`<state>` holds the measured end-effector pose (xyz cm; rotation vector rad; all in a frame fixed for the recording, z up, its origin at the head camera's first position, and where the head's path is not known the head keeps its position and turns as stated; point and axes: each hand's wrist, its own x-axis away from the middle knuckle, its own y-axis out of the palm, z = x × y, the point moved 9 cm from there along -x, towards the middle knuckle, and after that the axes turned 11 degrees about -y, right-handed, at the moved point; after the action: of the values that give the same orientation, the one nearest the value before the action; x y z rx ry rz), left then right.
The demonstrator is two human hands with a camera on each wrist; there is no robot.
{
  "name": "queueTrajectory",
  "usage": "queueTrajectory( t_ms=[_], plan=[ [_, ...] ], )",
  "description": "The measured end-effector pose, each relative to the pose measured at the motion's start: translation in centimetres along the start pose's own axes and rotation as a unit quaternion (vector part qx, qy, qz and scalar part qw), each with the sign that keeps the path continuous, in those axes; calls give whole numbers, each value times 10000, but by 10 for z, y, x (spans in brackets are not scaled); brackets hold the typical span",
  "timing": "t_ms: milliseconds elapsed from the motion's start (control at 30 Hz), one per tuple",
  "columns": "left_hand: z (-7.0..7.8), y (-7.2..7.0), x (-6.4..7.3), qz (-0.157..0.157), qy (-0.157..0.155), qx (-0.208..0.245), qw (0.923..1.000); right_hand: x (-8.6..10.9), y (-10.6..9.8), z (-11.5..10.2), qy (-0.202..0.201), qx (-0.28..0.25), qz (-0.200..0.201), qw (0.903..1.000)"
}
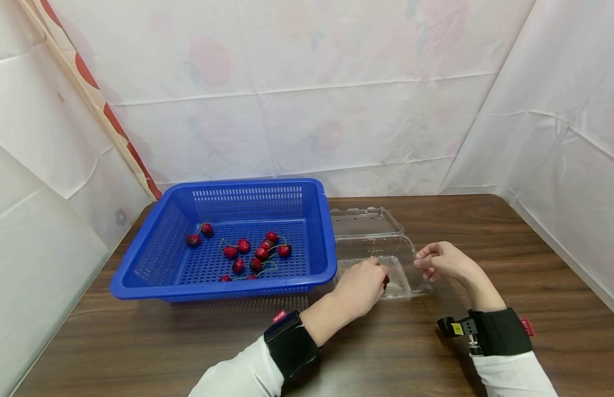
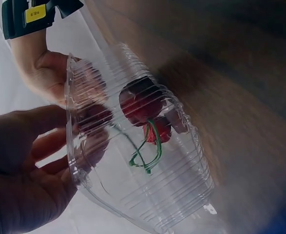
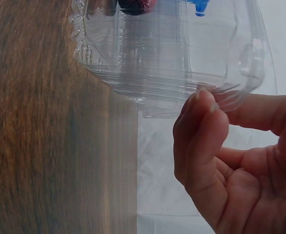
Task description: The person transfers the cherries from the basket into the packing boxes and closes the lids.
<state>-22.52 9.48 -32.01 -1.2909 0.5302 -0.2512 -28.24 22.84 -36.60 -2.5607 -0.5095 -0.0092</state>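
Observation:
A clear plastic clamshell box (image 1: pixel 370 246) lies with its lid folded back on the table. My left hand (image 1: pixel 362 285) reaches over its near rim with fingers down inside, pinching a cherry (image 2: pixel 96 118) seen through the ribbed wall. Two more dark red cherries (image 2: pixel 141 101) with green stems show beside it in the left wrist view. At the box's right end, my right hand (image 1: pixel 443 261) pinches the rim between thumb and fingers (image 3: pixel 213 129). The left hand's fingertips are partly hidden in the head view.
A blue plastic basket (image 1: pixel 323 231) stands left of the box, with several stemmed cherries (image 1: pixel 262 253) spread over its floor. The wooden table (image 1: pixel 485 231) meets pale sheeting (image 1: pixel 307 94) at the back and sides.

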Motion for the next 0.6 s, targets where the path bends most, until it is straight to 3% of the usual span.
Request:
queueTrajectory(
  t_ms=[267,600],
  plan=[
    [-3,13,-5,-648,-23,78,9979,0,0,1,-1,-48,-22,10000],
    [-3,19,-6,-870,35,159,9961,0,-1,0,23,-5,-26,10000]
  ],
)
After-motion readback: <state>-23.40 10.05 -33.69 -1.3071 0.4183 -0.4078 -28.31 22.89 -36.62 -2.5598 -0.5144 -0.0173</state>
